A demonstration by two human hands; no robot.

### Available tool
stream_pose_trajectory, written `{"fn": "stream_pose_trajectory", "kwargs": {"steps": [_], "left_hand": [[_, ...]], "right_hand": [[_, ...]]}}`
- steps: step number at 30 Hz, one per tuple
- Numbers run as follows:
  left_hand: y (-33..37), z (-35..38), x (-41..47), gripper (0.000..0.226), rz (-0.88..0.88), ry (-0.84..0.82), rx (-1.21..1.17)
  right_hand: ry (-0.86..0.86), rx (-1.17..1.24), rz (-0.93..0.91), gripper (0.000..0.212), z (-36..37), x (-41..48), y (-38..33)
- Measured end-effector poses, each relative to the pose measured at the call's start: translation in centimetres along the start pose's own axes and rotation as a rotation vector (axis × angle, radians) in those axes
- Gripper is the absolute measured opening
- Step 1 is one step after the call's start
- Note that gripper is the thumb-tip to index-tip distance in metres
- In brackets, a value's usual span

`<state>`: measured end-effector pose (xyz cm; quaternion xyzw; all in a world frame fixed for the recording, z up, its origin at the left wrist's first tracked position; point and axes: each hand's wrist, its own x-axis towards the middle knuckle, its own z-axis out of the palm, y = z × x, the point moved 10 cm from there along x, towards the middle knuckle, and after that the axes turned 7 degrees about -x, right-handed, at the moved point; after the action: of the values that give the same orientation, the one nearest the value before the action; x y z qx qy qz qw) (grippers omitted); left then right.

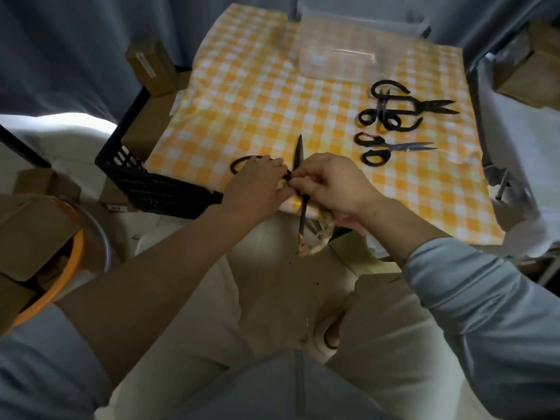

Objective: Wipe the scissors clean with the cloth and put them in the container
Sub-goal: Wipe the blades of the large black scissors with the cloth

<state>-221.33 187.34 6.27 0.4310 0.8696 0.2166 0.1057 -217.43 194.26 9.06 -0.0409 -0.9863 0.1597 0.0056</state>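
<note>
The tabletop (257, 95), covered in a yellow-and-white checked sheet, filled the middle of the view. At its far edge stood the clear container (348, 65), with nothing visible inside. A black crate (157, 186) sat just beside the tabletop's left edge.

Both hands met at the near edge. The left hand (257, 183) had its fingers curled round the handle end of the scissors (299, 153), with one black handle loop sticking out to its left. The scissors were spread wide: one blade pointed away across the tabletop, and the other pointed back past the edge toward the person's lap. The right hand (333, 183) was closed at the pivot, apparently pinching the cloth (318, 241) against the blade, though the fingers hid the contact. The cloth's pale, soiled tail hung below that hand.

Well to the right lay a large pair (436, 105), a smaller pair (382, 109) lying across it, and nearer, a third pair (403, 146) on its own.
</note>
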Motion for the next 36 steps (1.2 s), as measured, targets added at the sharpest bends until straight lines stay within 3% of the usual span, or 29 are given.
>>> {"fn": "stream_pose_trajectory", "kwargs": {"steps": [5,10,14,20,29,36], "left_hand": [[-0.3,-0.3,0.2,0.054,0.015,0.006,-0.072],[-0.6,-0.1,0.5,0.038,0.05,-0.003,-0.083],[-0.5,0.0,0.4,0.045,0.051,-0.008,-0.055],[-0.8,0.5,0.5,0.044,0.069,0.012,-0.045],[-0.9,0.8,0.5,0.043,0.076,0.01,0.01],[-0.9,0.7,0.5,0.045,0.065,0.001,0.022]], "right_hand": [[0.011,0.054,-0.005,0.016,-0.1,0.0,0.5],[0.056,0.017,0.081,0.012,0.6,1.7,0.8],[0.119,-0.039,0.164,0.014,0.1,1.4,2.4],[-0.012,-0.107,0.017,0.016,0.2,0.7,1.6],[0.111,-0.089,0.104,0.019,0.1,1.6,1.9],[-0.087,-0.177,-0.053,0.019,0.9,0.7,0.7]]}}
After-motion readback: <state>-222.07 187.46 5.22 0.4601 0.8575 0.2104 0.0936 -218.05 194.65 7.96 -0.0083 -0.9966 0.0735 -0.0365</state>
